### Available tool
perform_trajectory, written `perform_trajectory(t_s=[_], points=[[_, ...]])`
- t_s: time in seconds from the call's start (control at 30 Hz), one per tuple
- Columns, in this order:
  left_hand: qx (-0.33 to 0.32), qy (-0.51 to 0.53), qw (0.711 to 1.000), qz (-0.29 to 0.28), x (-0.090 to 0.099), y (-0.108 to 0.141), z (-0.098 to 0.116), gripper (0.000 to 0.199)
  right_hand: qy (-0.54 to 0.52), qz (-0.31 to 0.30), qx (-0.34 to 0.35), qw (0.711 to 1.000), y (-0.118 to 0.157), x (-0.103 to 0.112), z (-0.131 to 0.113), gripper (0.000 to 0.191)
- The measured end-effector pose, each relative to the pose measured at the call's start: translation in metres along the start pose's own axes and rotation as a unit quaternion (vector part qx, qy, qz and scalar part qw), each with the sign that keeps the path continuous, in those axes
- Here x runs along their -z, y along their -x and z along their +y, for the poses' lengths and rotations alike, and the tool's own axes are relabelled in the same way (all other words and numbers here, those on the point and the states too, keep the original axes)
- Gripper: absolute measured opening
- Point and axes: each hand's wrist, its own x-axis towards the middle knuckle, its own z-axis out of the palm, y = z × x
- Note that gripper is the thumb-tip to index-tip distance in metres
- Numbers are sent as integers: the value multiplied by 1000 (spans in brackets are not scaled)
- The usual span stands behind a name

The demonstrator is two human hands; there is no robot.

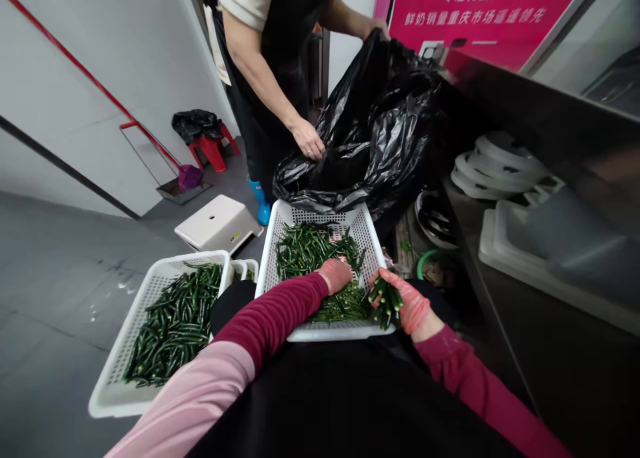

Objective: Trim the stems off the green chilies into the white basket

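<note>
A white perforated basket [289,338] stands right in front of me with long green chili peppers [305,248] at its far side and a heap of thin green stems [345,305] nearer me. My left hand [337,275], in a thin reddish glove, reaches into the basket with curled fingers; their tips and whatever they hold are hidden. Over the basket's right rim, my right hand [407,303], gloved alike, grips a bunch of green chili peppers [386,303], pale cut ends toward me. Lower left, a second white basket [107,381] holds many whole green chilies [175,325].
Opposite me a co-worker [273,78] holds a large black plastic bag [385,138] open against the basket's far end. A white stool [217,223], a red stool [213,153] and a dustpan [185,191] stand left. A metal shelf [530,298] with white plastic pieces runs along the right.
</note>
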Motion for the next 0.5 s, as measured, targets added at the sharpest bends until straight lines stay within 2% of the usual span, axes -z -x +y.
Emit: perform_trajectory(t_s=[0.07, 0.13, 0.2, 0.23, 0.3, 0.4, 0.47, 0.5], points=[[10, 40, 998, 37, 2, 9, -9, 20, 18, 25, -21, 999, -1, -5, 5, 18], [26, 171, 977, 128, 4, 27, -17, 26, 43, 43, -50, 997, -3, -14, 11, 17], [63, 345, 912, 214, 5, 49, -20, 29, 72, 39, -65, 995, -5, -25, 18, 18], [84, 417, 874, 237, 5, 59, -18, 29, 84, 28, -61, 994, -6, -31, 23, 19], [115, 499, 823, 246, 3, 76, -9, 30, 113, -5, -36, 993, -9, -44, 33, 20], [139, 570, 775, 234, -2, 90, 4, 30, 188, -36, 38, 981, -13, -58, 44, 22], [143, 616, 756, 168, -6, 95, 6, 38, 249, -38, 90, 964, -14, -62, 44, 26], [142, 625, 757, 127, -8, 97, 5, 41, 271, -40, 102, 956, -14, -61, 40, 27]])
